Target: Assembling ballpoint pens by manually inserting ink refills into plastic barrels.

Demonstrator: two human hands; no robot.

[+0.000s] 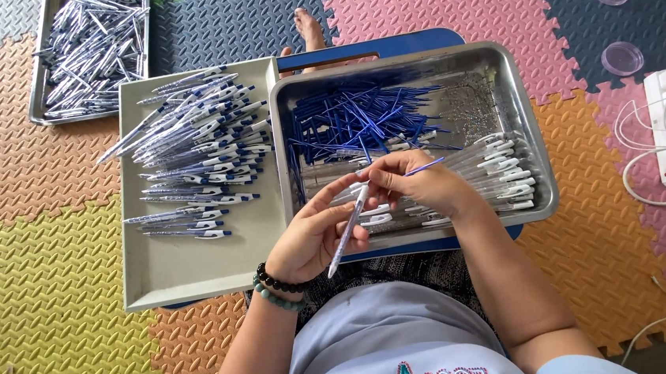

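Closed left grip (313, 232) holds clear pen barrel (350, 227); right grip (412, 181) pinches blue refill (425, 166).

Clear pen barrel (350, 227), white clip end up, tip pointing down toward lap, tilted diagonal, pinched in left hand (311, 240). Thin blue refill (425, 167) in right hand (414, 184), angled up-right, over steel tray.

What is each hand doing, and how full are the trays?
Left hand: holding a clear pen barrel.
Right hand: pinching a blue refill.
Steel tray: holds refills and barrels.
Beige tray: partly covered with pens.
Far tray: full of pens.
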